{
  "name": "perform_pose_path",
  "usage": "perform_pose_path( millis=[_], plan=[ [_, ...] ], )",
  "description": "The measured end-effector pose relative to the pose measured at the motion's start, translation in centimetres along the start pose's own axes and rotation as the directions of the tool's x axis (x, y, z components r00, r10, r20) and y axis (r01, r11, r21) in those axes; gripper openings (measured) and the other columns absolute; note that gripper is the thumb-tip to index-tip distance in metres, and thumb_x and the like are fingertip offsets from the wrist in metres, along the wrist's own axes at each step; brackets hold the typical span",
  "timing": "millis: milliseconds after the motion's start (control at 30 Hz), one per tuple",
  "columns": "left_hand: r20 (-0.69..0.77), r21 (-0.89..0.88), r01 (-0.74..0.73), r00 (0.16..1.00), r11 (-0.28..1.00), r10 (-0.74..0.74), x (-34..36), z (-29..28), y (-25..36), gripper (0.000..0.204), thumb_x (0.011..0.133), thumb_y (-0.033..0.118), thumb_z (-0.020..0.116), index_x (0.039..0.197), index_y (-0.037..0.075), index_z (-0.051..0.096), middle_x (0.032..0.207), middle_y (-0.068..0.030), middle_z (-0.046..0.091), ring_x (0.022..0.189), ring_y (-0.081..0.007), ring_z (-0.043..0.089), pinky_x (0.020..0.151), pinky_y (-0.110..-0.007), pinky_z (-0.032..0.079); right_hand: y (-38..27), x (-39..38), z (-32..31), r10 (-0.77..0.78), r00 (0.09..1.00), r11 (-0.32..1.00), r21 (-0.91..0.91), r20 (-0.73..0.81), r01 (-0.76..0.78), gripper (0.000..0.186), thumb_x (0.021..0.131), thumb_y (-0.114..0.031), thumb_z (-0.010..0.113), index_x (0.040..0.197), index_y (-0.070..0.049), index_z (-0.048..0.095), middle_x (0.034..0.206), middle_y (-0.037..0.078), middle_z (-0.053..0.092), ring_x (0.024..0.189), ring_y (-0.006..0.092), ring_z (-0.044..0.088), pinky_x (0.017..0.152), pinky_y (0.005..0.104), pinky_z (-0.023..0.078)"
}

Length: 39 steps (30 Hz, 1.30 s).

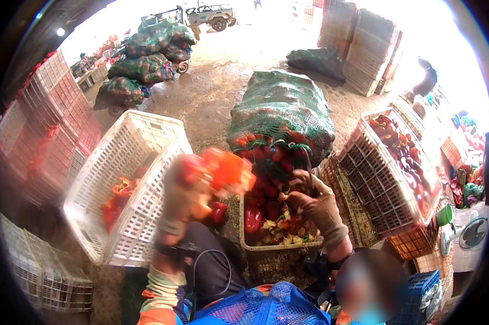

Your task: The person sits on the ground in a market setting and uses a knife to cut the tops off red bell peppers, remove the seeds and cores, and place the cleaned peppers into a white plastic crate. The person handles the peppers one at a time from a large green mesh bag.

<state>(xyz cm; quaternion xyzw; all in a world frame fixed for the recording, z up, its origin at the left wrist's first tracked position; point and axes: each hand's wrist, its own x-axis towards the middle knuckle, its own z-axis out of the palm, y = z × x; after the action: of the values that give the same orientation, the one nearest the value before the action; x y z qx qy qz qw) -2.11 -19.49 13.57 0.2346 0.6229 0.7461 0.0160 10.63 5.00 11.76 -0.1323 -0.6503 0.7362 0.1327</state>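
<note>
My left hand (187, 195), gloved and smeared by motion, is closed on red bell pepper pieces (228, 170) between the white crate and the tray. Gloved too, my right hand (317, 206) has its fingers curled over the right side of the shallow tray (279, 247); what it grips, if anything, I cannot make out. Whole red peppers (253, 218) and pale cores (290, 223) lie in the tray. Behind it rests a full green mesh sack (282, 108) of red peppers, its near end open. One red pepper (218, 212) lies just left of the tray.
On my left stands a white crate (120, 246) with red pepper pieces (120, 197) inside. To my right, another crate (385, 184) holds many peppers. Stacked crates (49, 114) rise at the far left, and filled mesh sacks (144, 67) are piled farther back.
</note>
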Motion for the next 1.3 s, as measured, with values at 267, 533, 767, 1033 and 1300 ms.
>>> perform_pose_path(
  millis=[267,533,767,1033,1300],
  plan=[
    [0.064,-0.358,0.167,0.986,0.919,-0.154,-2.2,6.6,-3.7,0.008,0.083,0.005,0.057,0.09,0.005,0.054,0.071,-0.0036,0.055,0.062,-0.0119,0.053,0.055,-0.027,0.048,-2.4,1.7,0.6,-0.163,0.936,0.727,-0.603,0.313,0.328,0.016,0.077,-0.005,0.064,0.093,-0.002,0.064,0.08,-0.001,0.063,0.077,0.0063,0.055,0.07,0.0228,0.047],
    [-0.451,-0.164,-0.319,0.866,0.933,0.217,-1.8,-4.6,-0.5,0.03,0.09,0.028,0.053,0.108,0.003,0.052,0.098,-0.0086,0.054,0.087,-0.0164,0.054,0.075,-0.03,0.046,2.3,0.1,3.0,0.307,0.952,0.949,0.08,-0.012,-0.305,0.016,0.078,-0.008,0.065,0.09,0.002,0.06,0.083,0.008,0.064,0.069,0.0153,0.063,0.052,0.0269,0.052],
    [-0.774,0.174,-0.249,0.563,0.953,0.289,0.6,-12.9,6.5,0.057,0.081,0.035,0.061,0.116,-0.005,0.04,0.101,-0.0189,0.048,0.091,-0.0243,0.055,0.062,-0.039,0.052,-8.2,4.4,16.7,-0.175,0.899,0.957,0.282,0.401,0.06,0.054,0.08,-0.025,0.068,0.12,0.006,0.047,0.102,0.013,0.06,0.08,0.0211,0.062,0.054,0.0306,0.052],
    [-0.235,0.201,0.011,0.971,0.98,0.037,-3.9,-8.8,-2.7,0.027,0.085,0.024,0.056,0.101,0.003,0.06,0.097,-0.0057,0.061,0.09,-0.0139,0.057,0.078,-0.027,0.044,1.0,5.3,4.3,0.355,0.933,0.897,0.26,0.054,-0.357,0.01,0.085,-0.011,0.06,0.092,-0.003,0.057,0.082,0.006,0.06,0.06,0.0114,0.054,0.048,0.023,0.046],
    [-0.044,-0.011,0.751,0.66,0.661,-0.75,-7.0,-12.8,-27.8,0.026,0.085,0.024,0.06,0.096,0.001,0.063,0.086,-0.0051,0.064,0.076,-0.0145,0.059,0.071,-0.029,0.047,5.9,5.1,-2.9,0.334,0.895,0.724,0.688,-0.294,-0.044,0.024,0.092,-0.024,0.049,0.099,-0.001,0.053,0.087,0.007,0.058,0.066,0.0139,0.055,0.05,0.0257,0.048]
  ],
)
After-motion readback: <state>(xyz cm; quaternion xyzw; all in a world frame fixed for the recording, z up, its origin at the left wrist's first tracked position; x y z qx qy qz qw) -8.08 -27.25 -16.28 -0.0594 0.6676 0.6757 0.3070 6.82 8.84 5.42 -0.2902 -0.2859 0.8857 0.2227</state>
